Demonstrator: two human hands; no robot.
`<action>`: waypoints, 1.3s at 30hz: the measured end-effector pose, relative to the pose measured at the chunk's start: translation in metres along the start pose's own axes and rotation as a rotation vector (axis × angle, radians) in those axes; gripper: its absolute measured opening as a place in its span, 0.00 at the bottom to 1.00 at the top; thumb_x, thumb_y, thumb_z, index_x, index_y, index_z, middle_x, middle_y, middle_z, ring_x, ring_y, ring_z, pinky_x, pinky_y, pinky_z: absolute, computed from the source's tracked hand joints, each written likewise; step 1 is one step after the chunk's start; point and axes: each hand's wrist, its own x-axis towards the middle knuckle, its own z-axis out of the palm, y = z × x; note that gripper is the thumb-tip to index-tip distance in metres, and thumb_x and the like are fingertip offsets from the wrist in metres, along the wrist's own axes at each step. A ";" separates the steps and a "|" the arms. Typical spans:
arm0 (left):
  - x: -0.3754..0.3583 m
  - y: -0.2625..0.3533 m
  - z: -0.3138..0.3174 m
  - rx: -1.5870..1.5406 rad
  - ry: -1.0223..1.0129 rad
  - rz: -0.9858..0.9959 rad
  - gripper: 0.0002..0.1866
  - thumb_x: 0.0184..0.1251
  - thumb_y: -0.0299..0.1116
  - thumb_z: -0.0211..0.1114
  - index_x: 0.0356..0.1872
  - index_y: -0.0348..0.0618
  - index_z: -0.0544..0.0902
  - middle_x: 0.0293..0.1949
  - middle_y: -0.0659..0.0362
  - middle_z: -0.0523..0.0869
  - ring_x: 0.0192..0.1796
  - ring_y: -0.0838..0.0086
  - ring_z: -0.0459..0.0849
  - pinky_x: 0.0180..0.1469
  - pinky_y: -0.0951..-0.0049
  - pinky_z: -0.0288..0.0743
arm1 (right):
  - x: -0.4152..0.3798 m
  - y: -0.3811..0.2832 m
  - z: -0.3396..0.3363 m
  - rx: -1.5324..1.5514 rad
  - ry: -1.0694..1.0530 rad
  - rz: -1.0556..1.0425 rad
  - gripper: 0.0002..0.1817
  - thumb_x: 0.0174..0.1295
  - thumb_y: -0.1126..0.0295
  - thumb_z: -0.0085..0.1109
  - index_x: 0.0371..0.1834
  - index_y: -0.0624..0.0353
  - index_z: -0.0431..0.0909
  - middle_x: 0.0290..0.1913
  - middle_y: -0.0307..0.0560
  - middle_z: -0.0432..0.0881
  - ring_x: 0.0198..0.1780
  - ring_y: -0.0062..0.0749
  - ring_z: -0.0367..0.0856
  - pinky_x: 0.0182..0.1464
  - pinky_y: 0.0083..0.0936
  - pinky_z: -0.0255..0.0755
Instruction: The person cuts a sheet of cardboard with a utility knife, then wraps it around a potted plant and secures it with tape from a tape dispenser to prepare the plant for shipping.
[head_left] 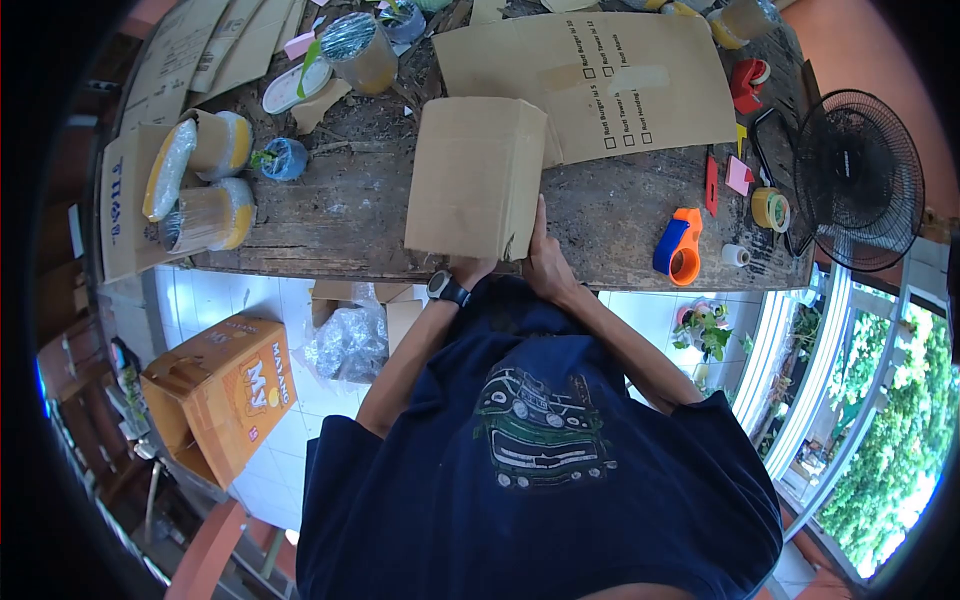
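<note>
A plain brown cardboard box point(475, 180) stands at the table's near edge, right in front of me. My left hand point(473, 270), with a watch on the wrist, is at the box's lower near edge; its fingers are hidden behind the cardboard. Against the lower right corner, my right hand point(546, 265) grips the box, one finger stretched up along its side face. A torn spot shows in the cardboard close to that hand. Behind the box lies a flat cardboard sheet point(690, 110) with printed checkboxes.
Right of the box lie an orange-and-blue tape dispenser point(682, 250), a red cutter point(711, 185), a tape roll point(770, 209) and a black fan point(862, 180). Bubble-wrapped jars point(215, 215) stand at the left. An orange printed carton point(225, 390) sits on the floor.
</note>
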 end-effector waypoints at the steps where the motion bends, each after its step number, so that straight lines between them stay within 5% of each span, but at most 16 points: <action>1: 0.005 0.006 -0.006 -0.002 -0.016 0.042 0.19 0.67 0.40 0.64 0.56 0.43 0.83 0.53 0.49 0.86 0.58 0.49 0.82 0.60 0.49 0.74 | 0.000 0.001 0.001 -0.011 0.013 0.001 0.51 0.56 0.85 0.44 0.77 0.72 0.19 0.43 0.82 0.81 0.42 0.77 0.81 0.51 0.57 0.74; 5: 0.018 0.029 -0.013 -0.045 -0.017 0.081 0.20 0.66 0.40 0.64 0.55 0.43 0.84 0.51 0.49 0.87 0.57 0.49 0.82 0.60 0.50 0.73 | 0.003 0.008 0.000 -0.042 -0.058 0.048 0.51 0.59 0.85 0.43 0.75 0.72 0.14 0.48 0.85 0.79 0.46 0.78 0.81 0.53 0.57 0.74; 8: 0.018 0.033 -0.013 -0.021 -0.052 0.084 0.20 0.67 0.40 0.63 0.56 0.43 0.83 0.53 0.49 0.86 0.58 0.51 0.82 0.60 0.51 0.73 | 0.002 0.021 0.012 -0.039 0.047 -0.201 0.53 0.59 0.85 0.43 0.74 0.70 0.10 0.58 0.87 0.73 0.55 0.78 0.77 0.58 0.55 0.72; 11: 0.021 0.033 -0.019 -0.014 -0.153 0.110 0.20 0.69 0.40 0.61 0.58 0.43 0.82 0.56 0.49 0.84 0.60 0.52 0.80 0.62 0.52 0.73 | -0.002 0.018 0.003 0.004 -0.034 -0.205 0.57 0.60 0.82 0.49 0.75 0.65 0.08 0.68 0.83 0.65 0.65 0.75 0.71 0.65 0.48 0.70; 14: 0.017 0.024 -0.034 -0.190 -0.192 0.073 0.21 0.72 0.39 0.58 0.60 0.42 0.80 0.60 0.49 0.83 0.64 0.51 0.78 0.65 0.53 0.71 | 0.001 0.035 -0.002 0.242 -0.052 -0.308 0.53 0.64 0.75 0.55 0.79 0.63 0.20 0.70 0.71 0.68 0.67 0.61 0.72 0.65 0.43 0.70; 16: 0.015 0.013 -0.039 -0.240 -0.242 0.062 0.20 0.72 0.39 0.57 0.61 0.42 0.80 0.60 0.48 0.83 0.65 0.51 0.78 0.67 0.54 0.71 | 0.008 0.026 -0.016 0.606 -0.069 -0.102 0.47 0.67 0.67 0.61 0.78 0.62 0.35 0.67 0.61 0.70 0.66 0.47 0.73 0.63 0.39 0.71; 18: 0.012 0.007 -0.037 -0.243 -0.279 0.050 0.20 0.72 0.38 0.57 0.60 0.42 0.80 0.60 0.48 0.83 0.65 0.51 0.78 0.67 0.55 0.71 | 0.013 0.007 -0.031 1.116 -0.086 0.382 0.39 0.68 0.59 0.66 0.73 0.62 0.52 0.62 0.51 0.72 0.64 0.32 0.73 0.61 0.34 0.72; 19: 0.010 0.006 -0.037 -0.223 -0.292 0.046 0.20 0.72 0.38 0.57 0.60 0.42 0.81 0.59 0.48 0.83 0.64 0.51 0.78 0.67 0.55 0.71 | 0.020 0.014 -0.023 1.006 -0.007 0.384 0.35 0.63 0.51 0.72 0.60 0.60 0.62 0.53 0.46 0.74 0.53 0.22 0.76 0.51 0.29 0.75; 23: 0.003 -0.008 -0.043 -0.115 -0.460 -0.011 0.19 0.70 0.36 0.60 0.58 0.41 0.82 0.57 0.49 0.85 0.62 0.55 0.81 0.65 0.58 0.73 | 0.032 0.017 -0.011 0.789 0.092 0.497 0.41 0.51 0.53 0.82 0.59 0.62 0.66 0.49 0.48 0.79 0.44 0.29 0.82 0.38 0.29 0.79; 26: 0.012 -0.005 -0.061 -0.372 -0.637 -0.173 0.22 0.71 0.38 0.61 0.62 0.40 0.79 0.58 0.50 0.85 0.58 0.58 0.84 0.62 0.62 0.75 | 0.040 0.006 -0.023 0.856 0.037 0.620 0.48 0.44 0.60 0.86 0.65 0.64 0.66 0.53 0.50 0.80 0.54 0.35 0.82 0.50 0.34 0.80; 29: 0.026 0.025 -0.094 -0.395 -0.886 -0.231 0.24 0.73 0.41 0.61 0.64 0.38 0.78 0.58 0.50 0.84 0.57 0.63 0.84 0.59 0.65 0.76 | 0.044 -0.008 -0.031 0.765 -0.151 0.228 0.54 0.40 0.70 0.86 0.72 0.65 0.61 0.59 0.51 0.80 0.64 0.39 0.77 0.63 0.38 0.74; 31: 0.028 0.029 -0.093 -0.414 -0.816 -0.022 0.27 0.74 0.44 0.62 0.64 0.34 0.76 0.58 0.48 0.83 0.58 0.67 0.83 0.58 0.65 0.78 | 0.044 -0.015 -0.032 0.813 -0.186 0.262 0.53 0.39 0.74 0.85 0.71 0.65 0.63 0.62 0.50 0.78 0.67 0.38 0.73 0.68 0.37 0.69; 34: 0.011 -0.007 -0.065 -0.778 -0.581 -0.523 0.32 0.71 0.53 0.64 0.62 0.33 0.79 0.63 0.49 0.81 0.63 0.65 0.80 0.67 0.67 0.70 | 0.043 -0.009 -0.022 0.816 -0.098 0.191 0.50 0.40 0.77 0.83 0.70 0.64 0.65 0.64 0.49 0.77 0.69 0.38 0.72 0.71 0.37 0.65; 39: 0.012 0.026 -0.059 -1.038 -0.145 -0.525 0.25 0.71 0.42 0.68 0.58 0.29 0.80 0.58 0.50 0.84 0.60 0.66 0.81 0.64 0.68 0.73 | 0.031 0.003 0.017 1.267 0.120 0.229 0.45 0.42 0.77 0.79 0.68 0.64 0.67 0.63 0.50 0.76 0.69 0.41 0.71 0.73 0.38 0.61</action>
